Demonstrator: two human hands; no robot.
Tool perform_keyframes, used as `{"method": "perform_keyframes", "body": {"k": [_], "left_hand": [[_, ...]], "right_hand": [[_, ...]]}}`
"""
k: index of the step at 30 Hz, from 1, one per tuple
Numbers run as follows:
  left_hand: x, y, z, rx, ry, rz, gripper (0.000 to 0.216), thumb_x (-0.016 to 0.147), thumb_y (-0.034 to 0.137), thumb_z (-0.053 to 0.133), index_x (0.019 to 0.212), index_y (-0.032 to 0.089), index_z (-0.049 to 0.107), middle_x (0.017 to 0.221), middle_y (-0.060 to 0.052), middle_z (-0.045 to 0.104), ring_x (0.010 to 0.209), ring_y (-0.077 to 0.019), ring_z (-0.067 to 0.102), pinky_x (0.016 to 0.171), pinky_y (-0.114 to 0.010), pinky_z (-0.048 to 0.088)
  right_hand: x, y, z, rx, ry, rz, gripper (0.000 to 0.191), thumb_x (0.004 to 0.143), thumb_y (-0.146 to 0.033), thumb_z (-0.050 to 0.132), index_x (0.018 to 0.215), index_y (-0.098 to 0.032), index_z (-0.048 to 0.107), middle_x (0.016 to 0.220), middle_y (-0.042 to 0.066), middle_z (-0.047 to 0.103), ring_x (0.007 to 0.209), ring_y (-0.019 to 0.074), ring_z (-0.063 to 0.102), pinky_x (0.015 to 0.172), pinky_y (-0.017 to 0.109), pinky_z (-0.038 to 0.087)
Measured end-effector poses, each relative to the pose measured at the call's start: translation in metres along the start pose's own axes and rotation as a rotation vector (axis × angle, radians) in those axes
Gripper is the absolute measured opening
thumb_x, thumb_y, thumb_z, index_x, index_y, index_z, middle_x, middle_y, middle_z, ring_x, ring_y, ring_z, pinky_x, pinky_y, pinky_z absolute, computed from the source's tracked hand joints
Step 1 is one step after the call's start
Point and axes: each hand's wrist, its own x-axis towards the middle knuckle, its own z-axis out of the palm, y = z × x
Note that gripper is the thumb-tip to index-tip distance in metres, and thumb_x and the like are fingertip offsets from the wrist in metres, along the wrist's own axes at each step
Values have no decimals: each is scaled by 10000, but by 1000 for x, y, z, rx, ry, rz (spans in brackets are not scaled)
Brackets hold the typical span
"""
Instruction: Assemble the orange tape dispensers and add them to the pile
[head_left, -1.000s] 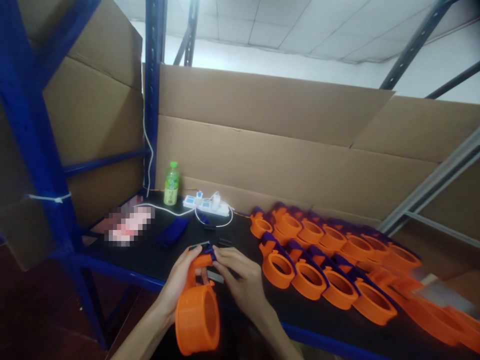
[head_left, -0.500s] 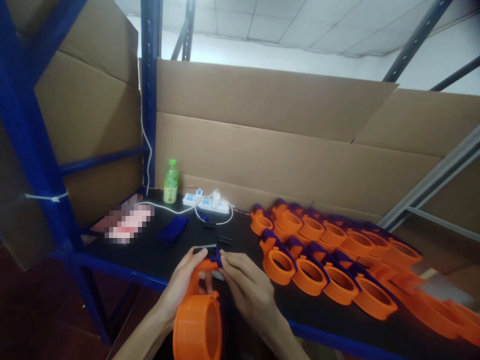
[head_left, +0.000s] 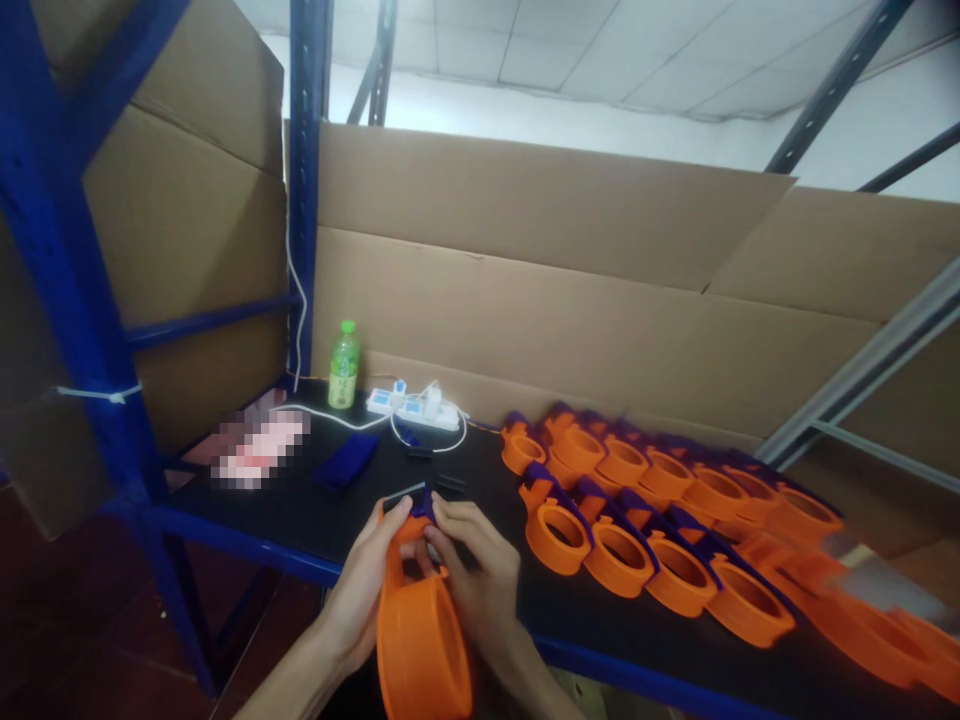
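My left hand (head_left: 364, 585) grips the handle end of an orange plastic ring part (head_left: 421, 640), whose big ring hangs toward me over the shelf's front edge. My right hand (head_left: 472, 560) closes its fingers on the top of the same part, pinching a small dark purple piece (head_left: 420, 503) at the handle tip. Both hands meet above the black shelf top (head_left: 300, 510). To the right lie two rows of several finished orange rings with purple clips (head_left: 622, 500).
A green drink bottle (head_left: 344, 366), a white power strip (head_left: 412, 408) with cables, a dark blue flat piece (head_left: 346, 460), small black parts (head_left: 450, 484) and a blurred pink item (head_left: 259, 449) sit on the shelf. Cardboard walls stand behind and left; blue rack posts (head_left: 67, 280) frame the left.
The orange part has tilted, its ring swinging a little right and closer to me. My right-hand fingers have curled in tighter on the handle tip.
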Motion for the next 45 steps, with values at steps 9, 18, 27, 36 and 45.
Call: {"method": "perform_keyframes", "body": {"k": [9, 18, 27, 36, 45], "left_hand": [[9, 31, -13, 316, -17, 84, 418, 827, 457, 699, 1124, 165, 669, 1041, -127, 733, 804, -234, 702, 593, -296, 556], [21, 58, -33, 224, 147, 241, 423, 742, 492, 761, 938, 120, 720, 681, -60, 723, 580, -199, 688, 535, -271, 527], [20, 59, -31, 232, 176, 340, 419, 696, 491, 798, 869, 121, 702, 740, -59, 741, 678, -212, 710, 592, -261, 534], [27, 46, -28, 177, 181, 434, 421, 718, 425, 805, 1029, 162, 695, 867, -54, 751, 748, -184, 712, 729, -282, 536], [13, 28, -14, 131, 72, 366, 428, 776, 407, 769, 1136, 211, 647, 974, -61, 736, 837, -194, 707, 791, -302, 539]], "right_hand": [[59, -6, -6, -133, -255, -229, 201, 912, -181, 609, 1050, -232, 746, 1092, 68, 730, 1023, 196, 688, 931, 355, 573], [93, 49, 81, -101, -400, 456, 312, 969, -432, 464, 1087, -166, 576, 763, 42, 702, 499, 127, 629, 433, 220, 484], [93, 63, 116, -353, -410, 439, 334, 837, -148, 580, 1157, -126, 486, 864, 97, 690, 734, 202, 663, 691, 288, 467], [85, -2, 35, -330, -314, -49, 317, 900, -230, 562, 1210, -229, 629, 991, 74, 685, 920, 205, 642, 815, 322, 521], [61, -21, -3, -45, -399, 57, 245, 915, -259, 603, 1158, -231, 624, 1222, 57, 650, 1105, 194, 621, 948, 346, 515]]}}
